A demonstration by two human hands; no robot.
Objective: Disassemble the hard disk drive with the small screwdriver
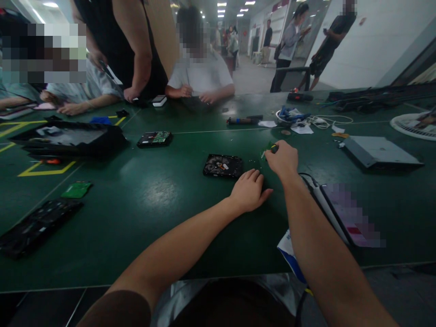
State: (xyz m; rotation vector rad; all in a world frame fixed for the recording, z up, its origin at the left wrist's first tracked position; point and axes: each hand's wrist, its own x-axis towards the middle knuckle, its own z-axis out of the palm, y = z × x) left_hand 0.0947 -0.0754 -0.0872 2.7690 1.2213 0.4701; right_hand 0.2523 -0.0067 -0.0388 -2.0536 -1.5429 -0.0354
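Observation:
My left hand point(248, 190) lies palm down on the green table, fingers stretched forward and thumb apart, holding nothing. Just beyond its fingertips is a black hard drive point(211, 170) with its inner side up, and a few tiny loose bits point(252, 161) lie to its right. My right hand point(286, 159) is closed around a small black-and-yellow tool point(274, 148), mostly hidden by the fingers. A small green circuit board point(265, 151) is at those fingertips; whether they grip it too I cannot tell.
Another drive point(155, 139) lies farther back. A black casing point(75, 138), green board point(76, 190) and dark part point(37, 227) are left. A phone-like device point(354, 218) and metal box point(381, 152) lie right. People sit and stand across the table.

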